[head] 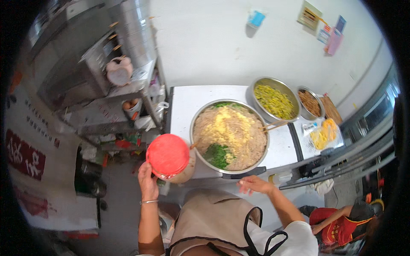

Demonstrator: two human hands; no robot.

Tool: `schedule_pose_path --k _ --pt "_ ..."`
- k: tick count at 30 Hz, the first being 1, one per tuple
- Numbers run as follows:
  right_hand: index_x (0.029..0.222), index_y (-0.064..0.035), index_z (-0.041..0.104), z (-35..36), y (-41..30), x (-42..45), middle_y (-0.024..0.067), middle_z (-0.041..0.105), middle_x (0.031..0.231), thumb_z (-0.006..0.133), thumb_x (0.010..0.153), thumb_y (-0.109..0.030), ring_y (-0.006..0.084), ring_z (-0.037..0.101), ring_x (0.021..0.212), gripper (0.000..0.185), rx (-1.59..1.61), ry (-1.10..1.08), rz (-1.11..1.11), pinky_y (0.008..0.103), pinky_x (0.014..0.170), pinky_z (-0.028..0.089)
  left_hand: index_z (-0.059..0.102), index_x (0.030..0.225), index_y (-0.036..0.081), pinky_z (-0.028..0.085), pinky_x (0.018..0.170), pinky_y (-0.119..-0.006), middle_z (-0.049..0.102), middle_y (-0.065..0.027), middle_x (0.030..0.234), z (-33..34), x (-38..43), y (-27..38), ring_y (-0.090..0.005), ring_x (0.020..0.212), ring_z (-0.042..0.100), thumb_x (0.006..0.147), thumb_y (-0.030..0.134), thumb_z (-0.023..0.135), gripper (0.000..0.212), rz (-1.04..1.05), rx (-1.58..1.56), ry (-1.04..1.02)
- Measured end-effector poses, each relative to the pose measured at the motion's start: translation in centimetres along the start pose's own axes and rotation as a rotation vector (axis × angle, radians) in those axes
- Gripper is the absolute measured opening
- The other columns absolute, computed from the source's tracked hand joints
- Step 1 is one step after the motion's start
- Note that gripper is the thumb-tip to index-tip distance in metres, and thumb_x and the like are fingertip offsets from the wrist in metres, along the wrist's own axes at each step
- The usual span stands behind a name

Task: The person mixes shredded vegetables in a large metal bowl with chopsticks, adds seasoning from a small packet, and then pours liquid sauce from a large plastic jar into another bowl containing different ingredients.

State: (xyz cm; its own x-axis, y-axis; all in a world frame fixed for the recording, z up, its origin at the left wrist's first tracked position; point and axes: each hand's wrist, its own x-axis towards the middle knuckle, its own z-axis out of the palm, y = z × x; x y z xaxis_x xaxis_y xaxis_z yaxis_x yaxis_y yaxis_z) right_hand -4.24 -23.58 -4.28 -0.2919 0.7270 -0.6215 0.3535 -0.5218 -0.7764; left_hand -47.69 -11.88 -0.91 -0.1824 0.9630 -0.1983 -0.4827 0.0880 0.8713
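My left hand (149,180) grips the rim of a red plastic lid (168,156), tilted over a wide jar (187,168) at the table's left corner. Beside the jar stands a large steel bowl (267,137) filled with pale minced filling (205,124), crumbled yellow egg (225,120) and chopped greens (217,156). A wooden handle sticks out at the bowl's left rim, and chopsticks (277,125) rest over its right rim. My right hand (254,185) hangs in front of the bowl near the table edge, fingers loosely bent and apart, holding nothing.
Behind on the right stand a steel bowl of chopped yellow-green vegetables (274,101) and a smaller bowl of brown filling (309,103). A bag with yellow food (323,134) and a wooden board (331,108) lie nearby. Metal shelving (150,105) is at left; a co-worker in red (333,224) is lower right.
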Motion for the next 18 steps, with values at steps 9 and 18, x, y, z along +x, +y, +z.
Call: schedule_pose_path --k 9,18 --pt "0.096 -0.0029 0.060 5.3 3.5 5.3 0.0158 0.072 0.092 0.058 0.101 -0.032 0.0176 0.068 0.070 0.030 0.987 0.592 -0.365 0.0320 0.062 0.060 0.060 0.124 0.002 0.049 0.097 -0.037 0.065 -0.0081 0.121 0.0 0.3 0.7 -0.0186 0.111 0.061 0.102 0.021 0.056 0.030 0.018 -0.045 -0.096" --pt "0.094 -0.0028 0.063 -8.0 5.9 4.8 0.0086 0.068 0.072 0.060 0.099 -0.027 0.0126 0.061 0.055 0.025 0.827 0.744 -0.325 0.0270 0.052 0.056 0.060 0.124 -0.001 0.049 0.098 -0.035 0.065 -0.0088 0.122 0.9 0.3 0.5 -0.0185 0.112 0.061 0.101 0.017 0.058 0.029 0.085 -0.086 -0.047"
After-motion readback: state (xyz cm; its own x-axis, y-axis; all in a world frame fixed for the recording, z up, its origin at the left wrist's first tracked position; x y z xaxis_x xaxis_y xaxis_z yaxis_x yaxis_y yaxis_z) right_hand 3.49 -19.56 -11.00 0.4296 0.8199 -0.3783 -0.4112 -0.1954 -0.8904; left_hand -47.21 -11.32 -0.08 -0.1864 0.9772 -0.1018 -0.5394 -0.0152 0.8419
